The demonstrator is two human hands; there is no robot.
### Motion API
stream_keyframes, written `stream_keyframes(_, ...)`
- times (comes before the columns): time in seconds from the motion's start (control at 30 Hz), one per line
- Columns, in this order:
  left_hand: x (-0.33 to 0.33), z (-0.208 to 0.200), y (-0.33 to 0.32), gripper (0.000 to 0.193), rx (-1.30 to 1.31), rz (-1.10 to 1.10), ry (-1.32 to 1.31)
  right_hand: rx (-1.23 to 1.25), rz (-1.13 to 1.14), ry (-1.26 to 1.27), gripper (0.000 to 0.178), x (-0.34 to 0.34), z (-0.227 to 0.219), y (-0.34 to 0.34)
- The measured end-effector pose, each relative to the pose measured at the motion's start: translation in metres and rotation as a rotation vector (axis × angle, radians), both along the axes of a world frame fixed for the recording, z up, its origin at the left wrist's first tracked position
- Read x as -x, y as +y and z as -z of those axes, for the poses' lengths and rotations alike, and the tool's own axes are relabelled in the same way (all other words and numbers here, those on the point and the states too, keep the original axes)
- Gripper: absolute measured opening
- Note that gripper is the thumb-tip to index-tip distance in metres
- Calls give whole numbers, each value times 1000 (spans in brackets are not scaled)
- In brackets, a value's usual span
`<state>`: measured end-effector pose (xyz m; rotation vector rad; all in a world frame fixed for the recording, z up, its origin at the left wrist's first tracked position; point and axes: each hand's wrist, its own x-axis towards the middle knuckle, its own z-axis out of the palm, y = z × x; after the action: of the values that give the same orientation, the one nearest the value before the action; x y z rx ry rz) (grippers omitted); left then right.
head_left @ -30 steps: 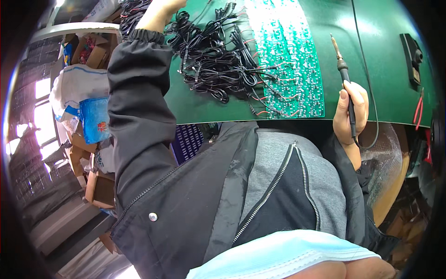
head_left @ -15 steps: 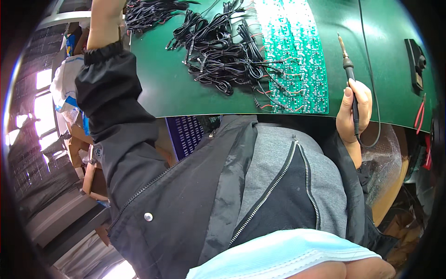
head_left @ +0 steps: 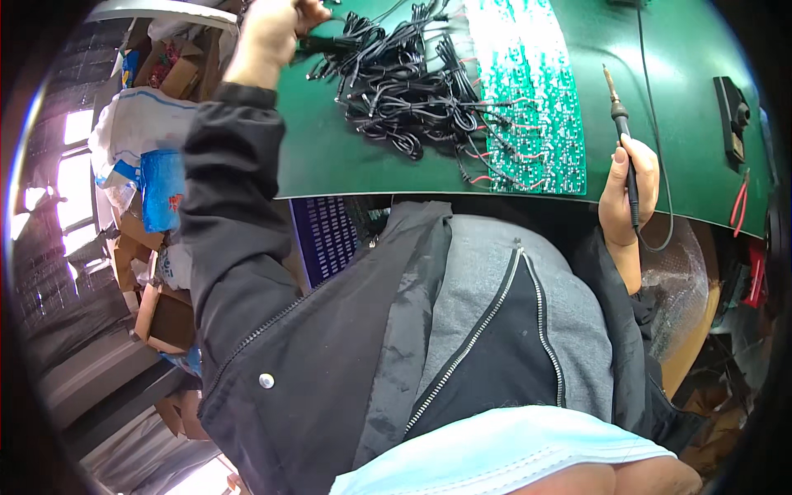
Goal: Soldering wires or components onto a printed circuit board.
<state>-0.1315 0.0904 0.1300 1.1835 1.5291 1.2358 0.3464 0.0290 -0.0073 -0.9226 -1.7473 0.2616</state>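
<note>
My right hand [head_left: 629, 186] is closed around the dark handle of a soldering iron [head_left: 620, 120], its metal tip pointing up and away over the green bench mat. At the far left, near the top rim, my left hand [head_left: 276, 31] has its fingers curled around black cable [head_left: 320, 44], blurred by motion. Beside it lies a pile of coiled black cables [head_left: 412, 103] with plugs. A panel of green circuit boards [head_left: 532, 107] lies between the pile and the iron. Red and black leads from several cables reach onto the boards along its left and near parts.
The green mat [head_left: 330, 169] ends at a front edge close to my body. On the right lie a black holder-like block [head_left: 733, 120] and red-handled pliers [head_left: 740, 202]. The iron's cord [head_left: 660, 148] loops beside my right hand. Cardboard boxes [head_left: 169, 318] stand at the left.
My left hand has come down and right into fuller view, with black cable at its fingers. The cable heap at the far left no longer shows as before. My right hand still holds the iron.
</note>
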Motion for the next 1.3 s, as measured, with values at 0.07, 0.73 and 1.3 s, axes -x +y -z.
stream_keyframes(0.07,-7,7,1,35,-87,-102,-21,21,10,7,16,1,3,0)
stream_keyframes(0.73,44,69,-106,39,352,273,1331,47,0,12,15,1,4,-1)
stream_keyframes(1.3,106,43,-47,27,-602,20,1930,81,45,-1,14,4,0,-4)
